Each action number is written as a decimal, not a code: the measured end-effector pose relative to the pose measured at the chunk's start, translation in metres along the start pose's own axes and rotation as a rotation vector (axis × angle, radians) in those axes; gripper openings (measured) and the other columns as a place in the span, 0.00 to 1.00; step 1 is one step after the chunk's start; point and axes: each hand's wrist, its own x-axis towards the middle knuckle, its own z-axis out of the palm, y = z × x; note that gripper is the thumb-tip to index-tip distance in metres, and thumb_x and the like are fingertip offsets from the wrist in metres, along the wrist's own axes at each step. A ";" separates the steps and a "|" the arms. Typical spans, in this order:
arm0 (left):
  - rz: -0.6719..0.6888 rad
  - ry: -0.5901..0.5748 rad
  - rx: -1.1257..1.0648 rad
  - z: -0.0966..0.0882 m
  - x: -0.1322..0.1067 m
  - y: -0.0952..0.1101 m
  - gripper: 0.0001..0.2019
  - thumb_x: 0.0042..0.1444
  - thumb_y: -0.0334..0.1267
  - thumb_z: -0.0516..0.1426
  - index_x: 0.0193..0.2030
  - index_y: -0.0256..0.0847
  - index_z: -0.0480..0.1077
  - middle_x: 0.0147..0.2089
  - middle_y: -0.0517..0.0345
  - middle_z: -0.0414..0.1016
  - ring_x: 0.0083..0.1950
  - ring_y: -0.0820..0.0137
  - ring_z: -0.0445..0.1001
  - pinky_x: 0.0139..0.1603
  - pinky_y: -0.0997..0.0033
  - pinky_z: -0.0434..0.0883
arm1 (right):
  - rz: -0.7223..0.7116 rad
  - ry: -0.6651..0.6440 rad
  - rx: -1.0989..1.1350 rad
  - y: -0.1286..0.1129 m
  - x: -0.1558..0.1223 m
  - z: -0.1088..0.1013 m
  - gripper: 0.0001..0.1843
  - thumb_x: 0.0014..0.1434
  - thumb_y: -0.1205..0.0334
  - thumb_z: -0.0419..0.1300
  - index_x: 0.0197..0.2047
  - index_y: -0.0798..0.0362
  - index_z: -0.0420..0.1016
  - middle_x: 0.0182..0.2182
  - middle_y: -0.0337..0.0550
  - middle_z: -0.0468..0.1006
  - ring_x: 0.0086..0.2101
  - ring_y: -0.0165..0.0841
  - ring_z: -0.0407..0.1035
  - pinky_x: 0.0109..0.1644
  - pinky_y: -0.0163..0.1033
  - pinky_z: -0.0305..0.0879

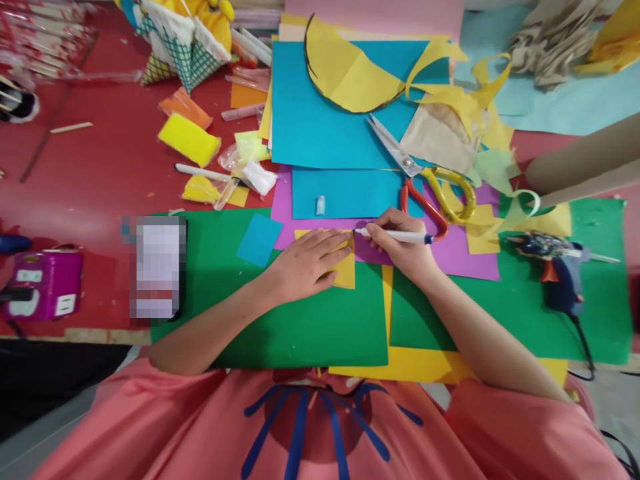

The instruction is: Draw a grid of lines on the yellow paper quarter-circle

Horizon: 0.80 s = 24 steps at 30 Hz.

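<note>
My left hand lies flat, fingers stretched out, over a small yellow paper square on the green sheet. In my right hand is a white marker with a blue end; its tip is at the square's upper right corner. A small clear cap rests on the blue paper above my hands. Beyond my right hand lie scissors with one red and one yellow handle, blades apart. A small blue paper square sits to the left of my left hand.
A hot glue gun with a cord lies at the right, below a cardboard tube. A phone and a purple power strip are at the left. A yellow half-round paper piece and paper scraps lie at the back.
</note>
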 end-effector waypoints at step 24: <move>-0.011 -0.010 -0.050 0.000 0.001 0.000 0.20 0.61 0.34 0.50 0.60 0.37 0.61 0.66 0.46 0.58 0.67 0.58 0.56 0.65 0.51 0.59 | 0.004 -0.017 0.009 -0.001 0.001 -0.001 0.14 0.56 0.55 0.60 0.24 0.53 0.66 0.19 0.37 0.71 0.20 0.26 0.63 0.23 0.32 0.57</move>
